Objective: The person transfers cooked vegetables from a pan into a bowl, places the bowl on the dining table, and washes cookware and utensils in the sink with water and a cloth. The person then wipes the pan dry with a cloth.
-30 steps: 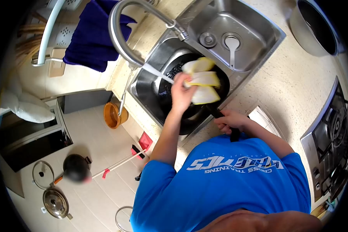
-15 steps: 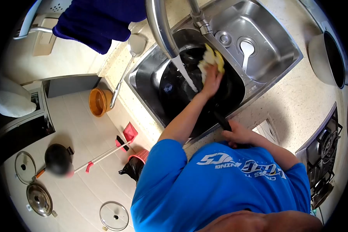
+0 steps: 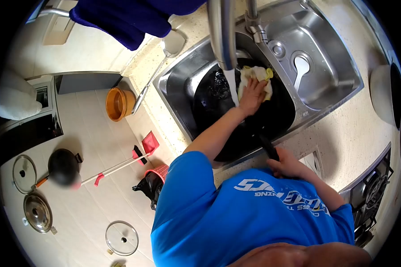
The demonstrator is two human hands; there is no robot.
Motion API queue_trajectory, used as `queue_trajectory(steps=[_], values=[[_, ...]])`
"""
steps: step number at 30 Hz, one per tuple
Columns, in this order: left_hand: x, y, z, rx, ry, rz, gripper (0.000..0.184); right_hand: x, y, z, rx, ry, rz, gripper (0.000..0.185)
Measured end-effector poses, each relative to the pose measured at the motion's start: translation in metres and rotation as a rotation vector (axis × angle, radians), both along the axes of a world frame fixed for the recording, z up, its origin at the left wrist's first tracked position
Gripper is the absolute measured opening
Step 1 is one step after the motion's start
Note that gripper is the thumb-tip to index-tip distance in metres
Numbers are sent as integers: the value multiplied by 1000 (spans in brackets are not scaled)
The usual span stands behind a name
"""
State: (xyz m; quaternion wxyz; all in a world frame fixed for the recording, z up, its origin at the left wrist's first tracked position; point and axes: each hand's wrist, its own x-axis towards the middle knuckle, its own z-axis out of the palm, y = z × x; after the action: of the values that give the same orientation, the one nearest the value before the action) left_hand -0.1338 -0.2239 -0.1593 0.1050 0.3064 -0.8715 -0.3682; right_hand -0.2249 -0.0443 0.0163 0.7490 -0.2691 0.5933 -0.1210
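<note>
In the left basin of the steel sink (image 3: 168,82) lies a large black wok (image 3: 209,95), tilted up toward my body. My left hand (image 3: 253,97) presses a crumpled white and yellow cloth (image 3: 256,73) against its inner wall, fingers spread over the fabric. Water runs from the faucet (image 3: 223,35) into the wok beside that wrist. Close to my shirt, my right hand (image 3: 286,163) is wrapped around the wok's black handle (image 3: 268,147).
A white spoon (image 3: 301,71) lies in the right basin. Left of the sink, a long-handled ladle (image 3: 153,73) rests on the counter. A pot (image 3: 383,93) and gas stove (image 3: 372,187) stand at right. Lids, a pan (image 3: 63,167) and a bin (image 3: 158,173) are at lower left.
My left hand and the cloth have shifted a little toward me inside the wok, and the fingers are more spread. The right hand keeps its hold. The whole view has shifted slightly.
</note>
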Motion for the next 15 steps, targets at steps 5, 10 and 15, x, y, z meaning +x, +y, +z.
queue_trajectory(steps=[5, 10, 15], values=[[57, -74, -27, -547, -341, -1, 39, 13, 10, 4, 11, 80, -145, 21], [118, -56, 19, -225, -872, 113, 39, 16, 11, 10, 136, -100, -386, 21], [138, 2, 42, -61, -1012, -125, 39, 12, 18, 0, 180, -334, -474, 23]])
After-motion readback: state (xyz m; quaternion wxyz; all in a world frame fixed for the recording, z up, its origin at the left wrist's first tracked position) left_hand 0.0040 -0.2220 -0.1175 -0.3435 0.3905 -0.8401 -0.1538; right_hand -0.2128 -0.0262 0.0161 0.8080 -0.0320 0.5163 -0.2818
